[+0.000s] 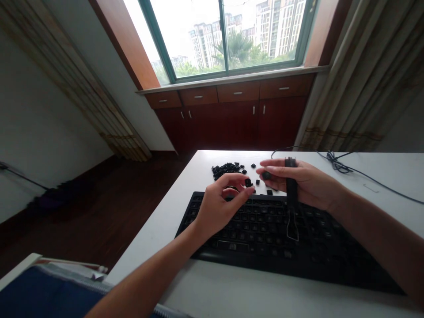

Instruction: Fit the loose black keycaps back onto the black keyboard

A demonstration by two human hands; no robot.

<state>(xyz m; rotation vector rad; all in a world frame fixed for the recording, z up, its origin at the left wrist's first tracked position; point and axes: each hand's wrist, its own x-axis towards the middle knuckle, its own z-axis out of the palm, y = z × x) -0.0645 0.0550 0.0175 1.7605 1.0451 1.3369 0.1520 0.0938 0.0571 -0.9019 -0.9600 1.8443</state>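
Note:
A black keyboard (265,238) lies on the white table (238,291) in front of me. My left hand (220,205) hovers over its upper left part, fingertips pinched on a small black keycap (248,182). My right hand (298,181) is closed around a black keycap puller (292,194), whose wire loop hangs down over the keys. A pile of loose black keycaps (227,169) lies on the table just beyond the keyboard, with a few more scattered beside it.
A black cable (344,168) runs across the table's far right. A blue object with papers (49,291) sits at the lower left. Beyond the table are a dark wood floor, wooden cabinets under a window, and curtains.

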